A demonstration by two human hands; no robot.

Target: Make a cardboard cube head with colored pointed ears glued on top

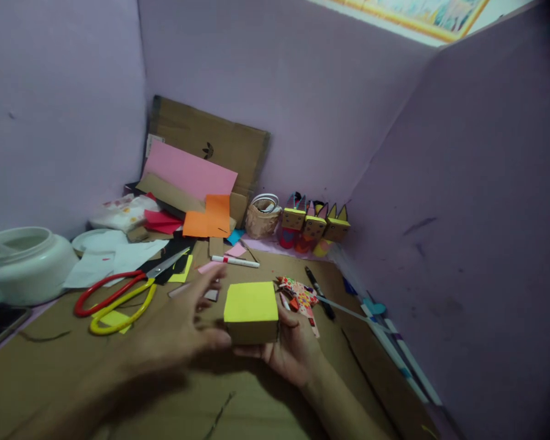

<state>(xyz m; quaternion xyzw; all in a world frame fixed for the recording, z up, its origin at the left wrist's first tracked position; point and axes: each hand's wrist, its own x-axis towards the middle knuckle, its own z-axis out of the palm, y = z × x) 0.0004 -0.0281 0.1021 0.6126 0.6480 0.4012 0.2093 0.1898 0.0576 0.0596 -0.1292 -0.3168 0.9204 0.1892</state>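
A small cardboard box (251,311) with a bright yellow top sits in my right hand (296,348), whose fingers grip its right side and underside. My left hand (197,321) is at the box's left side, fingers spread and slightly blurred; its thumb is close to the lower left corner, and whether it touches is unclear. To the left lie large scissors (123,299) with one red and one yellow handle. Just beyond my right hand is a patterned paper piece (300,293), with a black pen (319,292) beside it.
Cardboard (197,397) covers the table. A white pot (30,263) and phone (2,327) stand left. Behind are orange paper (217,214), pink paper (187,174), a white marker (235,261), a woven basket (262,220) and box-headed figures (315,226). Walls enclose the back and right.
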